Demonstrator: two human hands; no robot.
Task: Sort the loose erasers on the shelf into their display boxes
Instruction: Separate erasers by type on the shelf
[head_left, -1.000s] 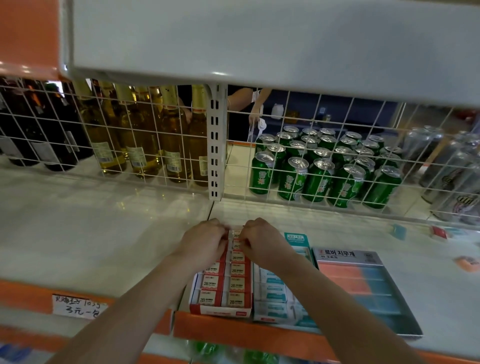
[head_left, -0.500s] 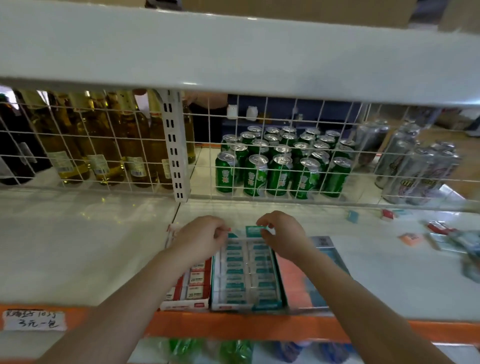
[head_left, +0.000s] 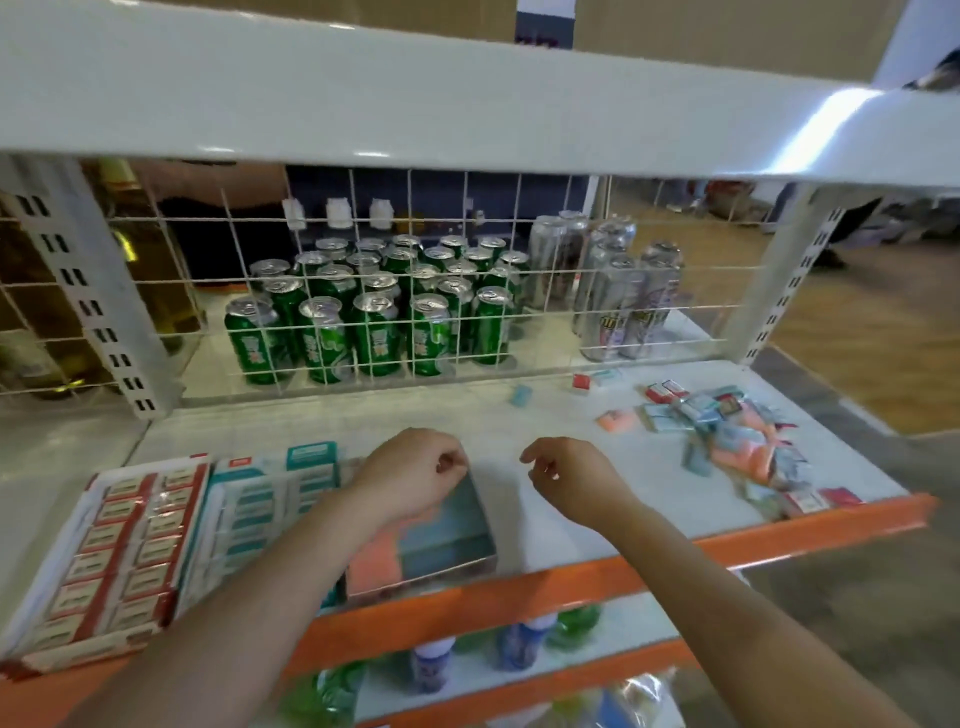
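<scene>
Three display boxes (head_left: 130, 545) left of loose erasers (head_left: 737, 441): two look full, third part-filled. We judge pile unsorted. Left hand (head_left: 410, 478), right hand (head_left: 569, 475) loosely curled (apparently empty).

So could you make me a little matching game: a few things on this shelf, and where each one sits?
Things:
1. red display box
2. teal display box
3. loose eraser pile
4. green cans

Places:
A. behind the wire grid
B. far left at the front edge
C. right end of the shelf
D. between the red box and the left hand

Pairs: 1-B, 2-D, 3-C, 4-A
</scene>
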